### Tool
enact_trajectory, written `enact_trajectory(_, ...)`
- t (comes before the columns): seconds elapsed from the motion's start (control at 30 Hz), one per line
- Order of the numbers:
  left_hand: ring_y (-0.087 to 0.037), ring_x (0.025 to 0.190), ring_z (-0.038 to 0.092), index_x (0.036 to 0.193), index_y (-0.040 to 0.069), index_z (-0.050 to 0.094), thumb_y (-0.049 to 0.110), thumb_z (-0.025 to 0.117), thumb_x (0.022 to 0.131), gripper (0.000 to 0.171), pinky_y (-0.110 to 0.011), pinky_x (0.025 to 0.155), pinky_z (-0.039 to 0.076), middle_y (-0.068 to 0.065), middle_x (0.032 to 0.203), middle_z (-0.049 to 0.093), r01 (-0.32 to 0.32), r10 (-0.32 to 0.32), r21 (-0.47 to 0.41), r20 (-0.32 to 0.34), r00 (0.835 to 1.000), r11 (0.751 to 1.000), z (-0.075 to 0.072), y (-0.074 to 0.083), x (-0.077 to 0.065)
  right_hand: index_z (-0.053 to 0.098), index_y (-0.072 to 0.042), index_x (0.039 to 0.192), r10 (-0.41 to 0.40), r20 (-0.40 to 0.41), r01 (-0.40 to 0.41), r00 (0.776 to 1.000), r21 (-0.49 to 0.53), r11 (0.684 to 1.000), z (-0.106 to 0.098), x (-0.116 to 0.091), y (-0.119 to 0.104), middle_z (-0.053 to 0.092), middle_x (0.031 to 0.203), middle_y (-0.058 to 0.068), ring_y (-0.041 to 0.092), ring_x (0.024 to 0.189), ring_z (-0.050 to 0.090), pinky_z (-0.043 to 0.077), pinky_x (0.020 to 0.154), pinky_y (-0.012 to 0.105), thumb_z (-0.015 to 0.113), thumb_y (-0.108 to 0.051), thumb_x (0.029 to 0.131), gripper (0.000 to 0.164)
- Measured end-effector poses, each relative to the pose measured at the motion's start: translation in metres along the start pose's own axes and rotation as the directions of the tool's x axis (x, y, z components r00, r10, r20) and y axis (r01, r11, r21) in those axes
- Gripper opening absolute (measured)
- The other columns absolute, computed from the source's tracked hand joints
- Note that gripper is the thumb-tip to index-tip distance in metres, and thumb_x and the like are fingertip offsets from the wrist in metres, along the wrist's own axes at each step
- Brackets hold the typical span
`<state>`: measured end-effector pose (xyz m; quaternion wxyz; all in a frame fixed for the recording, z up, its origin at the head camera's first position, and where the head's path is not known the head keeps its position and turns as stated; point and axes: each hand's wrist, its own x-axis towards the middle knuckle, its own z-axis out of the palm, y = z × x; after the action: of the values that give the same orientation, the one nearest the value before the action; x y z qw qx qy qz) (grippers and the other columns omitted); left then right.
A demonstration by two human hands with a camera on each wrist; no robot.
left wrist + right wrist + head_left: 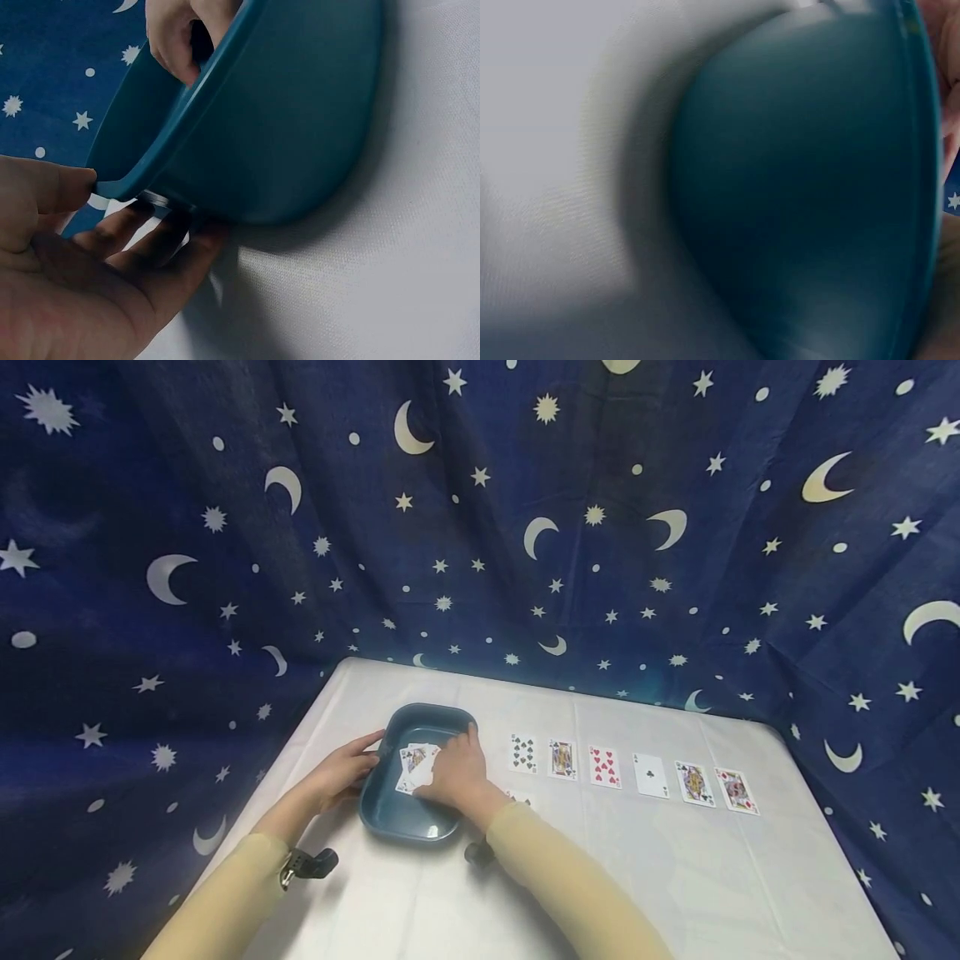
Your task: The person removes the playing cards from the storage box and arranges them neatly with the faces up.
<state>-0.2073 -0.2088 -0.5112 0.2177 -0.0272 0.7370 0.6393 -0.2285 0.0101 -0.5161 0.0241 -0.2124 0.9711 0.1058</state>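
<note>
A blue-green plastic basin (pixel 408 831) stands at the left of the white table, several face-up playing cards (pixel 414 762) lying overlapped inside it. My left hand (pixel 341 777) grips the basin's left rim. In the left wrist view its thumb is on the rim and the other fingers sit beneath. My right hand (pixel 459 772) reaches over the right side into the basin, fingers curled down, with a card between thumb and fingers. The right wrist view is mostly filled by the basin's outer wall (pixel 802 172), blurred, and hides the right fingertips.
To the right, a row of face-up cards runs from a black ten (pixel 522 753) past an ace of clubs (pixel 650 775) to a red face card (pixel 737 791). Another card (pixel 519 796) is partly hidden by my right forearm. A dark blue star-and-moon curtain (pixel 480 527) hangs behind the table.
</note>
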Motion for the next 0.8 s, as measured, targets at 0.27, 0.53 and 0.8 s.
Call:
enact_trajectory(0.27,-0.043,0.129,0.032,0.148,0.022,0.025,0.011,0.042,0.096,0.056,-0.06,0.093,0.038,-0.024,0.146,0.028,0.003,-0.003,-0.017,0.001,1.0,1.0,0.0,0.002,-0.004,0.068,-0.013,0.101,0.004,0.013,-0.006,1.0,0.134,0.991,-0.008,0.002,0.0,0.059,0.115,0.009,0.028,0.118,0.043,0.002,0.11,0.053,0.068,-0.075,0.053,0.078)
enact_trajectory(0.53,-0.042,0.13,0.031,0.146,0.027,0.03,0.013,0.045,0.095,0.055,-0.061,0.093,0.037,-0.021,0.145,0.03,0.013,-0.014,-0.014,-0.02,1.0,1.0,-0.002,-0.006,0.002,0.06,-0.006,0.115,0.001,0.039,-0.007,0.999,0.158,0.987,-0.012,0.004,0.001,0.059,0.114,0.007,0.026,0.113,0.045,0.011,0.11,0.05,0.075,-0.071,0.046,0.096)
enact_trajectory(0.8,-0.041,0.13,0.032,0.147,0.025,0.028,0.013,0.044,0.095,0.055,-0.06,0.094,0.037,-0.022,0.145,0.031,-0.007,0.007,-0.009,-0.003,1.0,1.0,-0.001,-0.004,0.001,0.062,-0.004,0.111,0.018,0.058,-0.027,0.998,0.157,0.987,-0.013,0.004,0.001,0.058,0.114,0.01,0.03,0.113,0.043,0.013,0.108,0.05,0.075,-0.072,0.044,0.096)
